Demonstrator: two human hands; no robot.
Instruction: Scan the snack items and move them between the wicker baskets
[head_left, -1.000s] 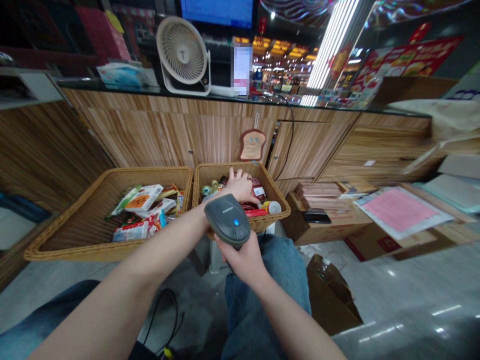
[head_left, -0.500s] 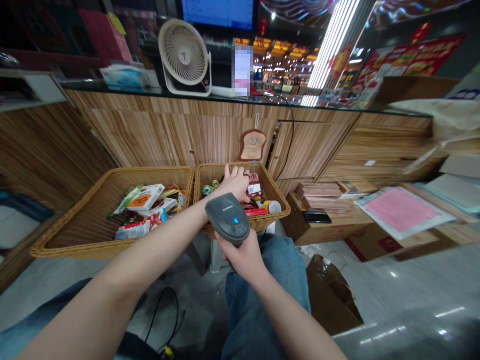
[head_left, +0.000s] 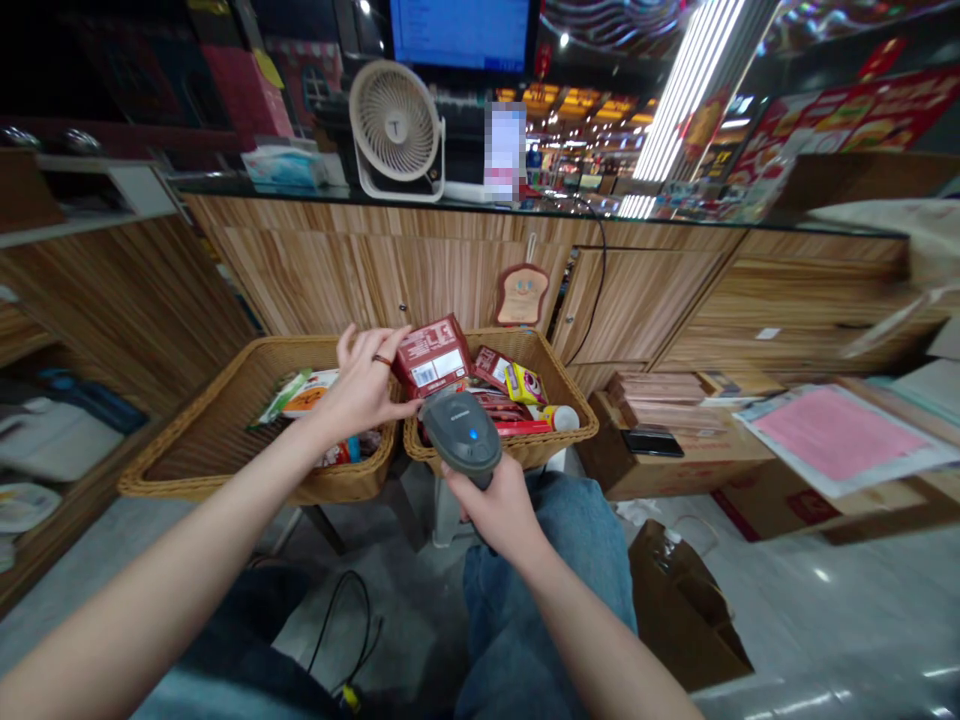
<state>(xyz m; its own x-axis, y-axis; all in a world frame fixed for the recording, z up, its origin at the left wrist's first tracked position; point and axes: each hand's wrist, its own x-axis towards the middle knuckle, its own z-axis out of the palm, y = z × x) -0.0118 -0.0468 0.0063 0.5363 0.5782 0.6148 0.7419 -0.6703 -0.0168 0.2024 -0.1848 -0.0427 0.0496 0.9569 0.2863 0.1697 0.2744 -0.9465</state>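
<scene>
My left hand (head_left: 362, 385) holds a dark red snack packet (head_left: 433, 356) by its left edge, lifted above the gap between two wicker baskets, its barcode label facing me. My right hand (head_left: 499, 505) grips a grey barcode scanner (head_left: 463, 436) with a blue light, its head just below the packet. The right basket (head_left: 574, 435) holds several red and yellow packets and a small bottle. The left basket (head_left: 225, 425) holds several boxes and packets behind my left wrist.
A wooden counter with a white fan (head_left: 395, 130) and a monitor (head_left: 460, 32) stands behind the baskets. Cardboard boxes with a phone (head_left: 652, 442) and pink paper (head_left: 847, 438) lie at the right. A brown paper bag (head_left: 686, 610) sits by my knee. A cable (head_left: 337, 640) runs on the floor.
My left hand has come out of the right basket with the red packet and moved left and up above the scanner. The view has shifted slightly.
</scene>
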